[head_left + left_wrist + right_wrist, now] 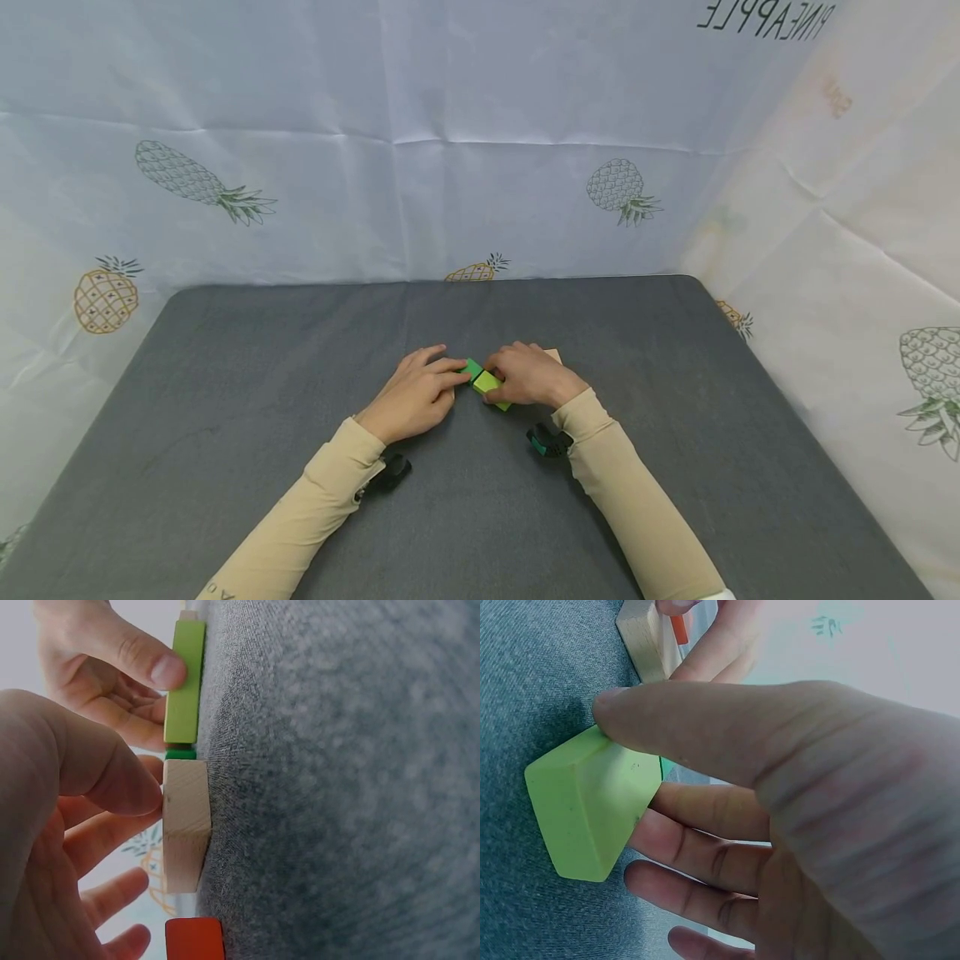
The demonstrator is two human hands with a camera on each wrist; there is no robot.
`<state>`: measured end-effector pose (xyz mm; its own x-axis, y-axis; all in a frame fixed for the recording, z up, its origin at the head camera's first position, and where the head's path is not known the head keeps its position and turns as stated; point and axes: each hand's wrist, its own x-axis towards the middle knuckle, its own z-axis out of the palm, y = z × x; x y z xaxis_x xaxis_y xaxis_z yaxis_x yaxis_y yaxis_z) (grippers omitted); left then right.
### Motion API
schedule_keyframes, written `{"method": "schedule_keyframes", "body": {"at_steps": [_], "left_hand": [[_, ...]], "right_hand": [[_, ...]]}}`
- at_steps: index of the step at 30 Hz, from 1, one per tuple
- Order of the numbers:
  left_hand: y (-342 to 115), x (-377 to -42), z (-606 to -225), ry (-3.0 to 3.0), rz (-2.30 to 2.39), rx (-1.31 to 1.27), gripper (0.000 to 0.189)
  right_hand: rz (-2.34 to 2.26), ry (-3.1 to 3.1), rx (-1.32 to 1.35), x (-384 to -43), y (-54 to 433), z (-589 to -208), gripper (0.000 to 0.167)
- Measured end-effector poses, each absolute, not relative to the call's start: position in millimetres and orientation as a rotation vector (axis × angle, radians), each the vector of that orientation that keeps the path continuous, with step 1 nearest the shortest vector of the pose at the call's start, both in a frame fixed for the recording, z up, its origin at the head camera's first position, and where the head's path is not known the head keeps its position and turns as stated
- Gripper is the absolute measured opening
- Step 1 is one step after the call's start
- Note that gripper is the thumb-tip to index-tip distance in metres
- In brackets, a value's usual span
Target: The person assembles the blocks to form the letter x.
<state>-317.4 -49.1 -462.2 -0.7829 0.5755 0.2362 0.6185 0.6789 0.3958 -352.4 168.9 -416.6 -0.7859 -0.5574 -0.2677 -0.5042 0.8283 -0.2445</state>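
My right hand (528, 373) pinches a lime green block (489, 385), thumb on its near side and fingers on the far side. In the right wrist view the block's angled end (566, 817) faces the camera. A darker green block (472, 368) lies at the lime block's far left end. My left hand (417, 393) has fairly straight, spread fingers, the index fingertip at the darker green block in the head view. Its thumb tip is right at the upper edge of a plain wooden block (187, 817) in the left wrist view; that hand mostly hides this block in the head view.
An orange-red block (195, 939) sits past the wooden block. Behind my right hand a pale wooden piece (553, 355) shows. Everything lies on a grey cloth-covered table (300, 333), with a pineapple-print curtain (480, 200) behind. Black wrist devices (550, 442) hang under both forearms.
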Motion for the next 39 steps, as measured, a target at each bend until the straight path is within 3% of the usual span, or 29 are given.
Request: {"method": "schedule_keyframes", "body": {"at_steps": [39], "left_hand": [[-51.2,-318.2,-461.8,-2.768,-0.706,-1.027,0.034]], "right_hand": [[-0.242,2.709,-0.767,-351.6,165.7,-420.1,0.036]]}}
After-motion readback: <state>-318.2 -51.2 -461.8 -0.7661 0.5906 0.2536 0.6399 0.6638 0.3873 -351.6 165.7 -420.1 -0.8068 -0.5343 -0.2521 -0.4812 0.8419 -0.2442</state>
